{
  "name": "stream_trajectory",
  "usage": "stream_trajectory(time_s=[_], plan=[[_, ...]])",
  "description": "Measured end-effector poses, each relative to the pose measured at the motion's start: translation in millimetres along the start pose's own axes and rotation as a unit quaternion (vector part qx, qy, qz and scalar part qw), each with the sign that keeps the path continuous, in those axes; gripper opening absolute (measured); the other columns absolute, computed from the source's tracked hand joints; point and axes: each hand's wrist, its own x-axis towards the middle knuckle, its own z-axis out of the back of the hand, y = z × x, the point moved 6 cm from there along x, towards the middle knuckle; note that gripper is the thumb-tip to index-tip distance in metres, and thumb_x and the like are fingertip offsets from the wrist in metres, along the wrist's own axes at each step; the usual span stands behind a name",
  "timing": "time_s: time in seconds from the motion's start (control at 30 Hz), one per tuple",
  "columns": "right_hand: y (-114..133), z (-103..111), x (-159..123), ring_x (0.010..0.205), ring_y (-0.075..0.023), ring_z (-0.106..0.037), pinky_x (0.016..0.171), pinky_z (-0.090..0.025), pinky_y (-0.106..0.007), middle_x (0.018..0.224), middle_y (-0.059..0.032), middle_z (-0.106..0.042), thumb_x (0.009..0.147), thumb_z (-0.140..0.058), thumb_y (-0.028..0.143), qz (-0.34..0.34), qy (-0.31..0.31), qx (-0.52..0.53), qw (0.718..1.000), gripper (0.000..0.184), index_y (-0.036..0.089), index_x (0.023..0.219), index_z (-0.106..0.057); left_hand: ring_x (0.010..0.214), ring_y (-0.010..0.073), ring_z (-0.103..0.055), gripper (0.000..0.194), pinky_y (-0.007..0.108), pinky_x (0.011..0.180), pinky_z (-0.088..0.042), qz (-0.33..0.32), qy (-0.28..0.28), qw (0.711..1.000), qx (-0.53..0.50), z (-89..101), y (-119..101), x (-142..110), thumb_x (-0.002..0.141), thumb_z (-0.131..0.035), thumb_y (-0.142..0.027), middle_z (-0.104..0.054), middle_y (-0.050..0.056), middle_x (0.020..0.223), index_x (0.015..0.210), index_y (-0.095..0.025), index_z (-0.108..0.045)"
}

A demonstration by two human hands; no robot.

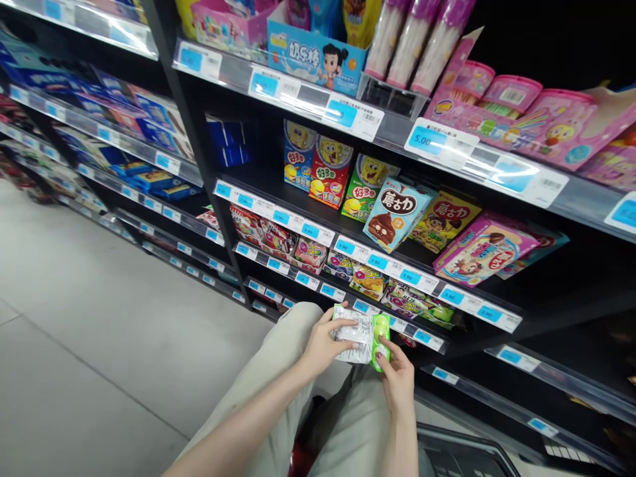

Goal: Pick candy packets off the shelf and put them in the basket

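Observation:
Above my knees, both hands hold a small green and silver candy packet [358, 338]. Its left part is silver-white with fine print, and its right part is bright green with round green shapes. My left hand [320, 344] is closed on the silver part, fingers lying across it. At the green edge, my right hand [397, 374] pinches the packet between thumb and fingers. Just beyond the packet, a low shelf carries colourful candy bags [370, 278]. What the far sides of the fingers touch is hidden.
A shelf of snack boxes [397, 205] stands in front, with a price-tagged shelf edge [348, 245] below. Pink candy packs [511, 99] fill the shelf above. A dark basket [462, 454] sits at the lower right. Grey floor [99, 331] stretches left.

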Motion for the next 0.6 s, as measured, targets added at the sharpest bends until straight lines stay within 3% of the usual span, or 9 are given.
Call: stream_trajectory(time_s=[0.17,0.43,0.6], plan=[[3,5,-2,0.088,-0.0213,-0.06,0.076,-0.048,-0.032,0.101,-0.0084,-0.064,0.062,-0.07,0.026,0.0,-0.047,-0.013,0.999,0.035,0.018,0.096,-0.065,0.118,0.0254,-0.042,0.026,0.032,0.099,-0.037,-0.023,-0.014,1.0,-0.004,0.1,-2,0,0.064,-0.072,-0.02,-0.04,0.005,0.132,0.09,-0.02,-0.07],[15,-4,0,0.096,-0.0211,-0.057,0.08,-0.047,-0.032,0.107,-0.0076,-0.061,0.063,-0.068,0.024,0.043,0.009,-0.045,0.998,0.04,0.02,0.102,-0.061,0.115,0.0237,-0.044,0.015,0.031,0.095,-0.04,-0.078,0.015,0.996,0.048,-4.5,-8,-1,0.069,-0.068,-0.02,-0.038,0.006,0.132,0.083,-0.02,-0.071],[13,0,0,0.086,-0.0208,-0.06,0.076,-0.048,-0.03,0.094,-0.0074,-0.066,0.061,-0.07,0.027,0.025,-0.038,-0.092,0.995,0.031,0.018,0.09,-0.068,0.107,0.021,-0.049,0.009,0.03,0.091,-0.041,-0.078,0.028,0.993,0.08,-5.0,-5,1,0.068,-0.07,-0.021,-0.042,0.006,0.124,0.077,-0.022,-0.072]])
